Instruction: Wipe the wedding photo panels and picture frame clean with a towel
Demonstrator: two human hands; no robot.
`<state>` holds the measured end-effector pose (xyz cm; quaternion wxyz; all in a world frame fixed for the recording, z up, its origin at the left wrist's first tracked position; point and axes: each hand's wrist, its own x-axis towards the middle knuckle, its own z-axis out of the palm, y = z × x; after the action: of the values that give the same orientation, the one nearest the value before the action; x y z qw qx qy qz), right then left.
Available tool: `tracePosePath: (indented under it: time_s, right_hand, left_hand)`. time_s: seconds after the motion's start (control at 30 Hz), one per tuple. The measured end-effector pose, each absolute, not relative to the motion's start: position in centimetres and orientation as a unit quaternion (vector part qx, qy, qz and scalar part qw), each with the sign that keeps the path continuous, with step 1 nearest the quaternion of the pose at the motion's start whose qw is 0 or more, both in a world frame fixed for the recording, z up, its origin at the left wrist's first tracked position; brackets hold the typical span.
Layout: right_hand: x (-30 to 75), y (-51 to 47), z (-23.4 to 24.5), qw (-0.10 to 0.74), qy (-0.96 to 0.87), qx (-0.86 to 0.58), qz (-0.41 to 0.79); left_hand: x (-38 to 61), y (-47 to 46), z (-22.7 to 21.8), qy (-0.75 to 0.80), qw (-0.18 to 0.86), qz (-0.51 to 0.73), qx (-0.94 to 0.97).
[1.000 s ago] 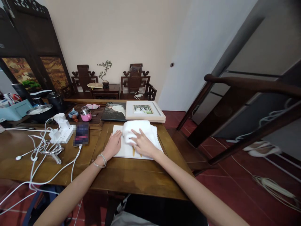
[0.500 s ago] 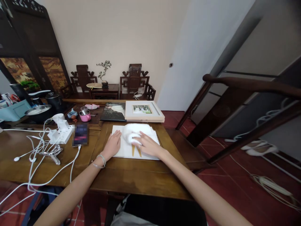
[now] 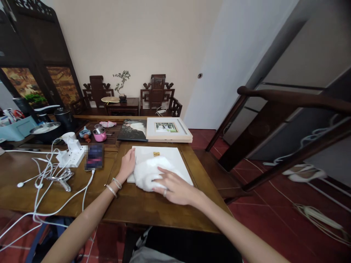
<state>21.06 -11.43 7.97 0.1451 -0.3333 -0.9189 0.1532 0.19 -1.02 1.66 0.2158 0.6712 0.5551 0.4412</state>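
A flat white square board (image 3: 171, 155), perhaps an album or a panel, lies on the wooden table in front of me. A gold mark (image 3: 156, 154) shows near its far edge. My right hand (image 3: 172, 186) holds a fluffy white cloth (image 3: 149, 173) bunched against the near part of the board, and the cloth overhangs the near edge. The cloth hides much of the board's surface. Along the board's left edge rests my left hand (image 3: 127, 163), its fingers stretched forward and touching the side.
Behind the board lie a white framed picture (image 3: 167, 129) and a dark picture panel (image 3: 133, 130). To the left are a phone (image 3: 94, 157), a power strip (image 3: 72, 155), tangled white cables and a pink cup (image 3: 99, 134). A wooden chair (image 3: 252, 128) stands at the right.
My right hand has drawn the cloth toward me, from the board's far part to its near edge. The left hand has slid from the board's top to its left edge.
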Motion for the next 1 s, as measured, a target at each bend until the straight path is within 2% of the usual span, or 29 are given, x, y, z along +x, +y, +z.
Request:
tracePosePath:
  time_s: [0.17, 0.37, 0.57, 0.73, 0.87, 1.0]
  right_hand:
    - [22.1, -5.5, 8.0, 0.174, -0.839, -0.483, 0.180]
    - [16.4, -0.5, 7.8, 0.192, -0.817, -0.522, 0.154]
    - [20.0, -0.8, 6.1, 0.199, -0.794, -0.558, 0.138]
    - [26.2, -5.3, 5.3, 0.184, -0.771, -0.597, 0.122]
    - [27.8, -11.8, 4.9, 0.172, -0.825, -0.519, 0.143]
    - [28.6, -15.0, 3.6, 0.202, -0.799, -0.529, 0.203]
  left_hand:
    - [0.5, -1.7, 0.5, 0.509, 0.123, 0.359, 0.772]
    - [0.3, -1.5, 0.6, 0.485, 0.112, 0.356, 0.791]
    - [0.4, -1.6, 0.5, 0.518, 0.098, 0.329, 0.784]
    - [0.7, -2.0, 0.5, 0.623, 0.060, 0.270, 0.732]
    - [0.7, -2.0, 0.9, 0.663, 0.088, 0.228, 0.707]
    - [0.7, -1.3, 1.5, 0.682, 0.195, 0.244, 0.661]
